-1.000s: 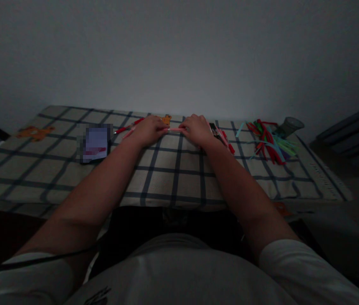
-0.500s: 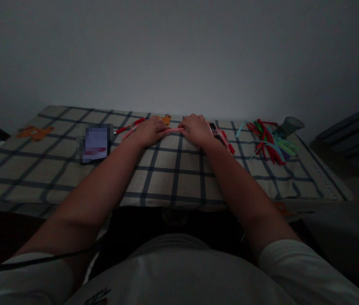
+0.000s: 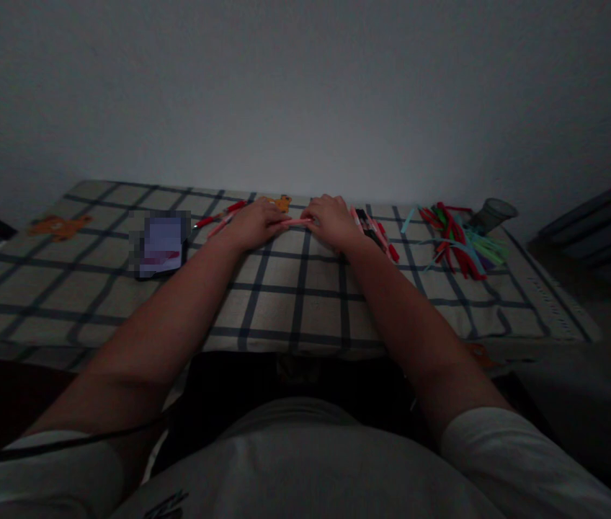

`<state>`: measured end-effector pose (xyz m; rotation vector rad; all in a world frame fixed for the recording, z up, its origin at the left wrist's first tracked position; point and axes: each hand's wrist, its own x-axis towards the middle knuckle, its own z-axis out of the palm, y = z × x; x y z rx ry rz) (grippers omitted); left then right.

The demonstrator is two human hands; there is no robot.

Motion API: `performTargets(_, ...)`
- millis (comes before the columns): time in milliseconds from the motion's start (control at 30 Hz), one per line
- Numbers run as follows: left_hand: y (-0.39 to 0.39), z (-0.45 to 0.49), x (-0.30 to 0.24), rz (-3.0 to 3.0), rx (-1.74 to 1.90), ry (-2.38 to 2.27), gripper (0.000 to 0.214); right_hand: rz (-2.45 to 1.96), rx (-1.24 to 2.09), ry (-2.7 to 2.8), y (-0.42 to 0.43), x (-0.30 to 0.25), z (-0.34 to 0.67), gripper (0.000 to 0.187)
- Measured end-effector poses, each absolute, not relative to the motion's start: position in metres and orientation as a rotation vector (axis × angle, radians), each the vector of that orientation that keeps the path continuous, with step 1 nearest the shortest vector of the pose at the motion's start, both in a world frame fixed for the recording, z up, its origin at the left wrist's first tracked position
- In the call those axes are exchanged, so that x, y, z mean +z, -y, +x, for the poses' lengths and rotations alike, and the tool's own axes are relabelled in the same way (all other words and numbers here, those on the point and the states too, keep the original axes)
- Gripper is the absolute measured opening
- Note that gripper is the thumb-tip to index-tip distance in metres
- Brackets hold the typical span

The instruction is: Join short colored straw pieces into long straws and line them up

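Between my two hands a narrow pink strip stretches level, just over the checked tablecloth. My left hand pinches its left end with the thumb and fingers. At the other end, my right hand has its fingers closed on the strip. Both palms face down and hide parts of the fingers. A red pen with a silver tip lies beside my left hand, with a pink piece next to it. Several red, black and pink pen-like pieces lie just right of my right hand.
A phone or tablet with a lit, blurred screen rests to the left. On the right are a bundle of red, green and blue strips and a tipped grey cup. A plain wall rises behind the table.
Both hands stay in almost the same place, still holding the pink strip. My right hand has shifted very slightly left.
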<state>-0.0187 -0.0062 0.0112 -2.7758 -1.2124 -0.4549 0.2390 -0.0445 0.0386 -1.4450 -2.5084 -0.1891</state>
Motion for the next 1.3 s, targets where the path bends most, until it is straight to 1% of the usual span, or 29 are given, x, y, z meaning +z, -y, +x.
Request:
performTargets(300,0.004,-0.021,0.011,-2.796,-0.552,1.167,0.043,-1.449,-0.170,2.519,0.050,0.040,0.237,0.045)
performTargets(700,0.011,-0.017,0.015,-2.791,-0.604,1.203,0.049,-1.486,-0.166,2.521,0.049,0.040,0.238,0.052)
performTargets(900,0.010,-0.019,0.016,-2.743,-0.574,1.314,0.042,-1.487,-0.153,2.463,0.047,0.040,0.245,0.043)
performTargets(1067,0.010,-0.019,0.017,-2.764,-0.568,1.312,0.040,-1.531,-0.154,2.435,0.046,0.042,0.247,0.034)
performTargets(1300,0.009,-0.020,0.016,-2.759,-0.566,1.275,0.040,-1.515,-0.181,2.456,0.045,0.042,0.247,0.035)
